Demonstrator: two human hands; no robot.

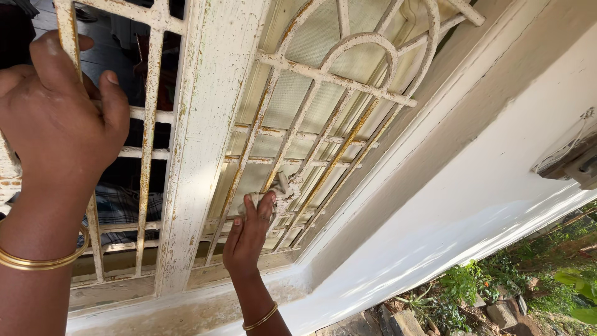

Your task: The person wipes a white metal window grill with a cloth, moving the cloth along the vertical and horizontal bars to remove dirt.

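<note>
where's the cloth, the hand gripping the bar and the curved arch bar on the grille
cloth (283, 190), head view, on the crumpled pale fabric above the right hand's fingertips
left hand (53, 121), head view, on the back of the hand wrapped round a vertical bar
arch bar (360, 40), head view, on the top of the curve

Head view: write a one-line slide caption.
Left hand grips a window grille bar; right hand presses a cloth against the grille.

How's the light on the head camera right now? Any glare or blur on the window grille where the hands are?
Head view: hard sunlight with dappled shadows falls on the white wall; the grille sits in even shade, no glare; the right hand and its cloth are sharp; the left hand, close to the lens, looks large and slightly soft; the frame is tilted, with wide-angle stretch at the edges.
</note>
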